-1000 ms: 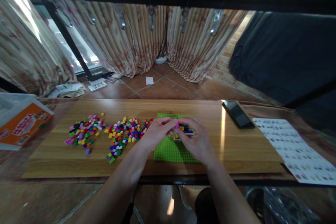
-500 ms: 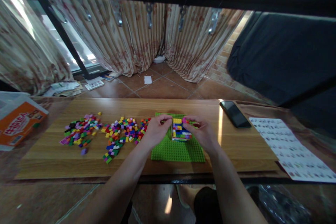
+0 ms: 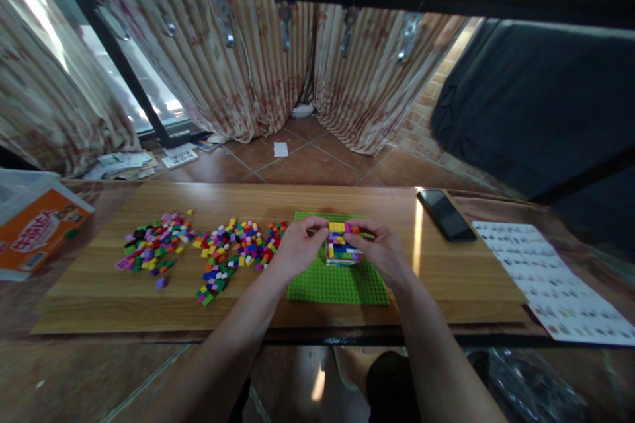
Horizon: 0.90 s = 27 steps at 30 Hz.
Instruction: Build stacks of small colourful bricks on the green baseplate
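Note:
A small block structure of multicoloured toy bricks (image 3: 343, 252) stands on the green studded baseplate (image 3: 337, 289). Yellow bricks show at its far edge, with pink and orange ones beside them. My left hand (image 3: 301, 246) is closed, thumb and fingers at the structure's far left corner. On the far right side my right hand (image 3: 381, 248) is closed too, its fingertips on the pink and orange bricks. Both hands partly hide the structure, and whether a single loose brick is between the fingers is too small to tell.
Piles of loose bricks (image 3: 218, 251) lie left of the baseplate on the wooden board (image 3: 163, 317). A black phone (image 3: 446, 215) and a printed sheet (image 3: 553, 277) lie to the right. At far left stands a plastic tub with an orange label (image 3: 42, 231).
Both hands stay at the structure with slight finger movement. The yellow and pink bricks at its far edge look a little shifted. The whole view has moved slightly.

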{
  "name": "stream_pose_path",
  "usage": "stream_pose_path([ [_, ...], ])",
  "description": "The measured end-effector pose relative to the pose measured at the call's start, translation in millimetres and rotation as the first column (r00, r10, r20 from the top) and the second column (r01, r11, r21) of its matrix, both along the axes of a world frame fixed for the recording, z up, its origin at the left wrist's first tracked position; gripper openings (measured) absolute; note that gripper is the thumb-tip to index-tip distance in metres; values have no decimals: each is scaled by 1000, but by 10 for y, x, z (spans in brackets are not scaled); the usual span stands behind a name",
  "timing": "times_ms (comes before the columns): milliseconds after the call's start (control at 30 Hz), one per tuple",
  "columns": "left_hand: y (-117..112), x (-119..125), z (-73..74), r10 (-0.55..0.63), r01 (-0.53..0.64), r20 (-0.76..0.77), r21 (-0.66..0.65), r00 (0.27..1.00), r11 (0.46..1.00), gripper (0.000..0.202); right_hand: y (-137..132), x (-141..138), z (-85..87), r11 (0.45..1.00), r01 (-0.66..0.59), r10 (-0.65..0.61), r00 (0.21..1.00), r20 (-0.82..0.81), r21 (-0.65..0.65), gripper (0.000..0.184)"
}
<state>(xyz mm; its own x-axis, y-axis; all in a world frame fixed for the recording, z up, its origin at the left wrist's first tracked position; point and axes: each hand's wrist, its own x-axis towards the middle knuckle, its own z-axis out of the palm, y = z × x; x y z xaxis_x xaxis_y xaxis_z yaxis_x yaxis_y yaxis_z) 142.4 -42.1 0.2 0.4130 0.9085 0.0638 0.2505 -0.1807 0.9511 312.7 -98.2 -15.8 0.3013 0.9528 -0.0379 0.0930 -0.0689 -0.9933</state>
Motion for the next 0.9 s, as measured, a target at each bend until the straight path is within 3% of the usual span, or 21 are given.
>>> stream_pose_path([
  [100, 1, 2, -10, 2, -2, -5, 7, 1000, 1000, 20, -9, -27, 47, 1000, 12, -13, 998, -66, -18, 42],
  [633, -54, 48, -43, 38, -36, -46, 49, 998, 998, 17, 4, 9, 34, 1000, -11, 9, 997, 71, 18, 35],
  [800, -38, 25, -67, 5, -4, -23, 35, 1000, 999, 19, -11, 43, 43, 997, -69, 70, 996, -63, 17, 41],
  [900, -33, 3, -47, -4, 5, -41, 28, 999, 1000, 20, -22, 80, 63, 1000, 14, -12, 993, -115, 24, 41],
])
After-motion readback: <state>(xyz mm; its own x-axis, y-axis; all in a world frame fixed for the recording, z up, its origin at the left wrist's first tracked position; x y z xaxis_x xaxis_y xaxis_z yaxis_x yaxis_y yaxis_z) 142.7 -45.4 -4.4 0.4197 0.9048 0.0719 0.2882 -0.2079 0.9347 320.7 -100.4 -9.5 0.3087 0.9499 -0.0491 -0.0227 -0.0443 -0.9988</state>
